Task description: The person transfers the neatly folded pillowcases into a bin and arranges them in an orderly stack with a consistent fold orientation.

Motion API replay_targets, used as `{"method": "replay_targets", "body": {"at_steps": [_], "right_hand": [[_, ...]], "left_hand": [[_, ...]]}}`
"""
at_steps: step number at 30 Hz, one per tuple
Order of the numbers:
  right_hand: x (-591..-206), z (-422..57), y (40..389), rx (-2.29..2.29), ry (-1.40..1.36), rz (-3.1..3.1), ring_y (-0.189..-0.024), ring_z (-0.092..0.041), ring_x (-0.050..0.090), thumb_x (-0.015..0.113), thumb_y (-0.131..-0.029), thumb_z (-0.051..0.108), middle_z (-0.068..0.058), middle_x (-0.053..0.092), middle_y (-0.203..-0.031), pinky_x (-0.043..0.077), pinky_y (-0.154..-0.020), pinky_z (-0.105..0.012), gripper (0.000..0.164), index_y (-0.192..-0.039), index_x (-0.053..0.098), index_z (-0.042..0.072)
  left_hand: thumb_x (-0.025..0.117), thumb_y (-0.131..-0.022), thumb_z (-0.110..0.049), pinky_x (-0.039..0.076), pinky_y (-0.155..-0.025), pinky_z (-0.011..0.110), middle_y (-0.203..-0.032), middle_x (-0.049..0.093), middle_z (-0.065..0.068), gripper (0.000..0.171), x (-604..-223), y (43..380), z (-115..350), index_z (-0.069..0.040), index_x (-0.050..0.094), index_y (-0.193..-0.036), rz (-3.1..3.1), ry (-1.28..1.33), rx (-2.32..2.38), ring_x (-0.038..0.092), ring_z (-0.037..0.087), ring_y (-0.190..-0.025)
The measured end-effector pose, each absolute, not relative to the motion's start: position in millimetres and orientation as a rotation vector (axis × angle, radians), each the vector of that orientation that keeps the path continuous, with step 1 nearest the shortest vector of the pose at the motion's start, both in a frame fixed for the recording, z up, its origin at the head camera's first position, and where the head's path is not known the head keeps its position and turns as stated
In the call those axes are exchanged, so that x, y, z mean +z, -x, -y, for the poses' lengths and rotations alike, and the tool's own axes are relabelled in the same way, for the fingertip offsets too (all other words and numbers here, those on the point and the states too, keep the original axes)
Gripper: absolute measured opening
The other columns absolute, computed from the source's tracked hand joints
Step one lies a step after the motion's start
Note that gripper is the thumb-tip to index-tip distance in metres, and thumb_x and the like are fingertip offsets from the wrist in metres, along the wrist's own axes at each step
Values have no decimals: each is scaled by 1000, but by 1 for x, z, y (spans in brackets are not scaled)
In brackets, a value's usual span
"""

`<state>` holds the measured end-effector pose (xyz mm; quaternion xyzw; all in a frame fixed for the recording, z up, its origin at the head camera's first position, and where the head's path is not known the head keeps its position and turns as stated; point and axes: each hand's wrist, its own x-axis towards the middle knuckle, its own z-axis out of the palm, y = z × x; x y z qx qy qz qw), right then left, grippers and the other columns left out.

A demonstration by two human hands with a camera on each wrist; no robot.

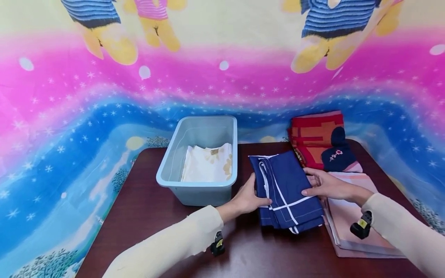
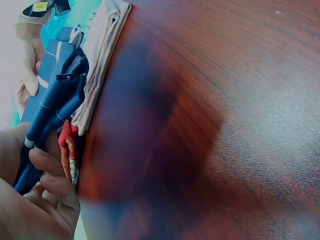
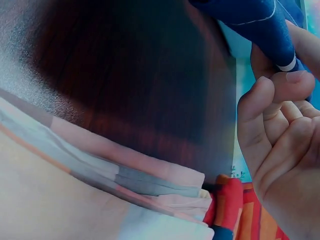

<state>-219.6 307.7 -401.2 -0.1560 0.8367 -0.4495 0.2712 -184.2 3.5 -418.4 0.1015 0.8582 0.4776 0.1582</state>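
Observation:
A folded navy blue cloth (image 1: 290, 181) with white stripes is held above the table, right of the middle in the head view. My left hand (image 1: 247, 197) grips its left edge, thumb on top and fingers underneath. At the opposite edge, my right hand (image 1: 328, 187) pinches the cloth between thumb and fingers. The left wrist view shows the folded layers (image 2: 57, 97) from the side, with a shadow on the table below. Left of the cloth stands a light blue plastic bin (image 1: 196, 184). Inside it lies a white folded cloth (image 1: 208, 164) with tan flower prints.
Pale pink folded fabric (image 1: 351, 220) lies on the right of the dark wooden table (image 1: 146, 216), under my right forearm. Behind it sits a red and orange folded cloth (image 1: 313, 135) with a navy flowered part (image 1: 338, 154). A printed curtain (image 1: 222, 85) hangs behind the table.

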Motion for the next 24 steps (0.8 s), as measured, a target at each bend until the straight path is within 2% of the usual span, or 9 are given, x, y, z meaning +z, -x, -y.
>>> {"method": "replay_targets", "body": {"at_steps": [3, 6, 10, 12, 14, 18, 24], "right_hand": [[-397, -307, 220, -1246, 449, -2207, -83, -18, 72, 66, -98, 22, -29, 59, -137, 61, -70, -38, 90, -160, 6, -2], [-394, -308, 221, -1305, 492, -2139, -101, -23, 75, 62, -100, 16, -28, 62, -135, 63, -80, -42, 82, -159, 8, -2], [-388, -308, 223, -1352, 548, -2089, -95, -29, 77, 60, -100, 10, -20, 72, -122, 63, -73, -43, 73, -154, 14, -5], [-384, -307, 223, -1342, 555, -2105, -90, -28, 77, 60, -100, 10, -14, 76, -115, 62, -65, -39, 73, -154, 13, -5], [-379, -306, 223, -1334, 544, -2118, -88, -28, 77, 61, -100, 11, -13, 77, -112, 61, -61, -37, 77, -156, 10, -4], [-370, -304, 222, -1325, 492, -2146, -86, -25, 78, 63, -100, 13, -13, 77, -112, 62, -67, -35, 87, -159, 1, -3], [-354, -300, 221, -1301, 455, -2208, -83, -24, 77, 64, -99, 17, -11, 77, -107, 61, -68, -36, 88, -160, 2, 0]], "left_hand": [[82, -84, -30, 42, -116, 43, -169, 23, 10, 110, -414, 184, -3, -12, 8, -164, -2470, -293, 1365, 51, 31, -139], [82, -83, -29, 42, -116, 42, -167, 27, 10, 110, -410, 184, -3, -13, 9, -164, -2481, -319, 1378, 51, 30, -140], [83, -83, -28, 43, -115, 41, -164, 34, 12, 109, -405, 184, -2, -12, 11, -164, -2499, -350, 1390, 52, 28, -138], [83, -83, -29, 43, -115, 41, -163, 35, 12, 109, -402, 185, -2, -12, 11, -163, -2502, -362, 1392, 52, 28, -138], [82, -83, -31, 42, -116, 41, -164, 34, 11, 109, -398, 186, -1, -14, 10, -164, -2497, -367, 1391, 51, 26, -139], [82, -83, -32, 45, -113, 39, -162, 37, 10, 107, -390, 188, 2, -15, 13, -163, -2483, -405, 1415, 56, 25, -134], [80, -85, -34, 51, -106, 37, -154, 48, 8, 101, -378, 190, 5, -19, 16, -162, -2512, -463, 1396, 63, 23, -123]]}}
